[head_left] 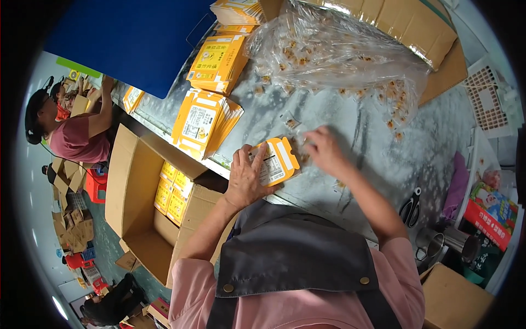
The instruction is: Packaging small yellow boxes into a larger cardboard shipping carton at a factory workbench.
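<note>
My left hand grips a yellow-and-white carton at the table's near edge, thumb and fingers over its printed face. Just right of that carton is my right hand, its fingers bent and blurred by motion; whether they hold anything I cannot make out. A small clear packet with brown contents lies beyond the carton. Left of it, flat yellow cartons lie in a fanned stack, with another stack behind. A big clear plastic bag spills many such packets over the far table.
An open cardboard box with yellow cartons inside stands at the table's left edge. Black scissors, metal cups and a purple cloth are on the right. A blue panel rises far left. A co-worker in pink sits beyond.
</note>
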Motion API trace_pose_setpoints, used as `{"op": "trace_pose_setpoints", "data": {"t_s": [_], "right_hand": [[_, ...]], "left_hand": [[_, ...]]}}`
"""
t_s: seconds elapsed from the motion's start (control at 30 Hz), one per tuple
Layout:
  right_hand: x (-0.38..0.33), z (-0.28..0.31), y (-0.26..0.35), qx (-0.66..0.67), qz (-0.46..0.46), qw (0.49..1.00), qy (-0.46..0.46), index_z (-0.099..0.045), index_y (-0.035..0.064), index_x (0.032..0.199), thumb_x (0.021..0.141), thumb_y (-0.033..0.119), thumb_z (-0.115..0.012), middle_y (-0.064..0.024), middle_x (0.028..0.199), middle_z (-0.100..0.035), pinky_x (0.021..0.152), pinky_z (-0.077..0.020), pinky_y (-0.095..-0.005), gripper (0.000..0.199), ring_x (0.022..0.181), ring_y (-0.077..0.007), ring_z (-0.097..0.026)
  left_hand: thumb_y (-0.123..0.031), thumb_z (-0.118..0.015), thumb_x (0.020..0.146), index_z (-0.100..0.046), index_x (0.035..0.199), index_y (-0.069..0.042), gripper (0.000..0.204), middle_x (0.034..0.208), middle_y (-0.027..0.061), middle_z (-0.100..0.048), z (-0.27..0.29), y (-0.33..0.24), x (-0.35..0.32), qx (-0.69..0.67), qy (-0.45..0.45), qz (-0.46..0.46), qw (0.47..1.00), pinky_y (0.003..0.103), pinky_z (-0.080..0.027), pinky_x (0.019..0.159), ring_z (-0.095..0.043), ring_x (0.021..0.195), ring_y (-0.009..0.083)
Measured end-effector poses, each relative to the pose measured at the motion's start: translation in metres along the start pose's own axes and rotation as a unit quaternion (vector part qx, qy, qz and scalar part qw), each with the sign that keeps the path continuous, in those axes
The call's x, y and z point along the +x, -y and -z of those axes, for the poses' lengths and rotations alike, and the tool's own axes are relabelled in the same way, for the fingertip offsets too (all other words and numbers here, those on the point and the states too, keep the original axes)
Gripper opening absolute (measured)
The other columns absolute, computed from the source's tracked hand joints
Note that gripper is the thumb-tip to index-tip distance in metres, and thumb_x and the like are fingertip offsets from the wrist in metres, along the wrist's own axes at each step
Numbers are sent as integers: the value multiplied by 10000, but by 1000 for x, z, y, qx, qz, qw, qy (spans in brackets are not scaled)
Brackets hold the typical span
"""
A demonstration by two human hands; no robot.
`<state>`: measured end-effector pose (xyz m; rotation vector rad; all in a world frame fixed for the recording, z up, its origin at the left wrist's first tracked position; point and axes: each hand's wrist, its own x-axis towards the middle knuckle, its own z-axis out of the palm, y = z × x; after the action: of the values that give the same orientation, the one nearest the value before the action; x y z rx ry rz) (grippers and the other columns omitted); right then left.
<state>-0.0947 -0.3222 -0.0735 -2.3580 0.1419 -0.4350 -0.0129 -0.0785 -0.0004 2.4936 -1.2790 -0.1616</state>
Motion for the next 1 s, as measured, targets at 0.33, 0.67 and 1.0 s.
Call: {"op": "trace_pose_setpoints", "data": {"t_s": [0.33, 0.67, 1.0], "right_hand": [[67, 12, 24, 38, -7, 995, 88, -611, 32, 1213, 873, -8, -580, -175, 1106, -539, 897, -486, -409, 343, 1002, -339, -599], [4, 14, 24, 115, -33, 988, 100, -640, -10, 1103, 868, 52, -603, -161, 1071, -580, 830, -503, -384, 246, 939, -328, -610], [-81, 59, 40, -30, -176, 979, 99, -547, 8, 1242, 817, 72, -719, -186, 1123, -523, 794, -500, -438, 462, 888, -351, -634]], "left_hand": [[-386, -911, 522, -374, 1453, -56, 1124, 1286, 232, -392, 2, 2, -5, 4, -5, 20, 1000, 475, -401, 997, -424, 1152, 395], [-403, -909, 534, -369, 1460, -72, 1122, 1284, 223, -394, 1, 1, 2, -7, 5, -4, 1000, 481, -422, 976, -427, 1141, 398], [-423, -903, 545, -358, 1467, -75, 1126, 1285, 226, -403, 0, 4, 5, -2, 2, -33, 999, 481, -432, 965, -434, 1132, 398]]}}
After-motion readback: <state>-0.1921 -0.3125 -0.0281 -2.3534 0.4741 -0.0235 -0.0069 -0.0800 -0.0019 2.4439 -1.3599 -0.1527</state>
